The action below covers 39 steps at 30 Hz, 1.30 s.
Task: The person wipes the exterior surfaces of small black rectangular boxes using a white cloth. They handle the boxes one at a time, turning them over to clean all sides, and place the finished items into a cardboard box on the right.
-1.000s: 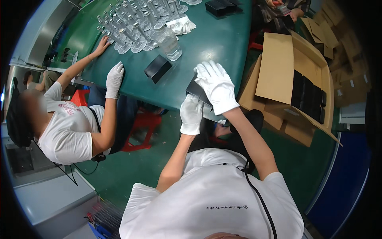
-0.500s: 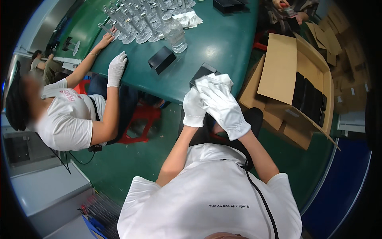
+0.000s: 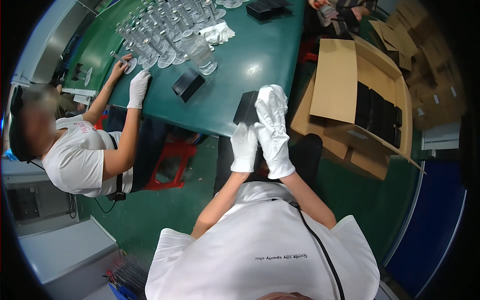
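My left hand (image 3: 244,146), in a white glove, is in front of the table's near edge, close to the near end of a black box (image 3: 246,107). Its fingers are smeared by motion. My right hand (image 3: 273,132) wears a wrinkled, loose white glove and lies against or beside my left. Its fingers stretch away from me and cover the box's right side. Whether either hand bears on the box cannot be made out. A second black box (image 3: 188,85) lies farther left on the green table (image 3: 240,62).
A clear glass bottle (image 3: 200,54) and a crumpled white cloth (image 3: 218,33) stand before many clear stemmed pieces with round bases (image 3: 165,55). More black boxes (image 3: 268,9) lie beyond. A gloved co-worker (image 3: 80,145) sits left. An open carton (image 3: 332,82) of black boxes is at right.
The whole view has shifted. My hands, crossed over each other before, now lie more side by side, and more of the near black box shows. The co-worker's head has turned.
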Motion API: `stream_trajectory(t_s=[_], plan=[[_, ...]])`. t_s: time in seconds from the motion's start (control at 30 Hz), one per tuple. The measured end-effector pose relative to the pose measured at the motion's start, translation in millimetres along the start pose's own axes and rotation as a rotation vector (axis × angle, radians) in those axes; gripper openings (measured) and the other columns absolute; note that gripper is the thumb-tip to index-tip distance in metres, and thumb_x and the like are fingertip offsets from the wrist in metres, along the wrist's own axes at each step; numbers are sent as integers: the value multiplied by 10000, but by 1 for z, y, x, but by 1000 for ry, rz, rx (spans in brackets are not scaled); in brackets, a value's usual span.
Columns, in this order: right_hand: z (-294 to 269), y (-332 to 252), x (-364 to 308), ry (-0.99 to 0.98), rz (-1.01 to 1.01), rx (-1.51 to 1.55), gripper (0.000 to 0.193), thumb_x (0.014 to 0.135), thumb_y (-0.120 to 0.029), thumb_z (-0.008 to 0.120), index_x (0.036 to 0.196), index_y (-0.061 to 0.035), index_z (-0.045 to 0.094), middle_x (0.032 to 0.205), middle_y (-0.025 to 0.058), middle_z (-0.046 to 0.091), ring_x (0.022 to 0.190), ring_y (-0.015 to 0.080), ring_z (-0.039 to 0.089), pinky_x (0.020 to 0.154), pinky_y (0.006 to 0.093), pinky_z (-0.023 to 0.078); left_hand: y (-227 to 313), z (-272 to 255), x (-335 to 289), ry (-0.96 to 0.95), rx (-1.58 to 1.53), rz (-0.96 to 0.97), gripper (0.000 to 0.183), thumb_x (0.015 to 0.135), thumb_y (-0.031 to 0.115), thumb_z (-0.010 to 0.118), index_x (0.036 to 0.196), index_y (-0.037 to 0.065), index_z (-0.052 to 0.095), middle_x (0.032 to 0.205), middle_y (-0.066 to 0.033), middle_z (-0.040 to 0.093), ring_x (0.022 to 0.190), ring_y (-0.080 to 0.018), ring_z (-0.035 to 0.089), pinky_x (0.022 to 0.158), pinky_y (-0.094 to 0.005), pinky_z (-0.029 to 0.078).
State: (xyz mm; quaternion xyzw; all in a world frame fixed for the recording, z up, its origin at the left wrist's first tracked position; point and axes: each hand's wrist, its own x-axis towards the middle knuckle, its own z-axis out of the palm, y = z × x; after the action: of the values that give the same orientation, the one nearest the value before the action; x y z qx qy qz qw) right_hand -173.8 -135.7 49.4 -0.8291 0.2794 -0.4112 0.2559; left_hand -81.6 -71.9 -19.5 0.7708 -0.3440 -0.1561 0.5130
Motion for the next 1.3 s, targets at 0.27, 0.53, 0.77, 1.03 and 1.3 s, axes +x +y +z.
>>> stream_trajectory(t_s=[0.27,0.53,0.77,1.03,1.3], plan=[[-36,53,40,-263,431,881,496,952,-91,562,1441,-61,483,1426,140,547,1347,291,495,1127,386,383,21,-29,-21,-207,-10,213,285,970,222,625,1090,-35,650,976,-91,694,846,-145,593,784,-298,478],[-66,56,42,-497,521,1171,453,1059,-358,468,1298,-2,615,1346,104,600,1234,218,565,1082,333,415,53,-50,-26,-560,-475,110,433,998,212,593,1335,-54,535,1254,-140,649,1142,-214,607,997,-323,449],[-52,81,27,-320,1035,1682,276,1020,-272,575,1185,-58,632,1149,64,671,1094,171,633,975,331,504,38,-69,-21,-658,-513,-159,450,983,251,607,1349,-5,552,1254,-64,646,1106,-126,598,957,-287,471],[12,76,-12,-679,957,2239,226,1030,-219,471,1122,-58,599,1148,72,630,1028,187,613,878,337,514,33,-45,-20,-438,-26,187,419,826,156,718,1219,34,637,1218,-169,632,1143,-344,592,963,-433,486],[-41,5,-27,-992,930,581,396,1039,-291,450,1295,-19,580,1108,142,684,947,193,626,818,340,513,38,-45,6,-132,39,222,187,952,87,578,1103,-17,619,1006,-157,667,898,-312,658,771,-342,515]])
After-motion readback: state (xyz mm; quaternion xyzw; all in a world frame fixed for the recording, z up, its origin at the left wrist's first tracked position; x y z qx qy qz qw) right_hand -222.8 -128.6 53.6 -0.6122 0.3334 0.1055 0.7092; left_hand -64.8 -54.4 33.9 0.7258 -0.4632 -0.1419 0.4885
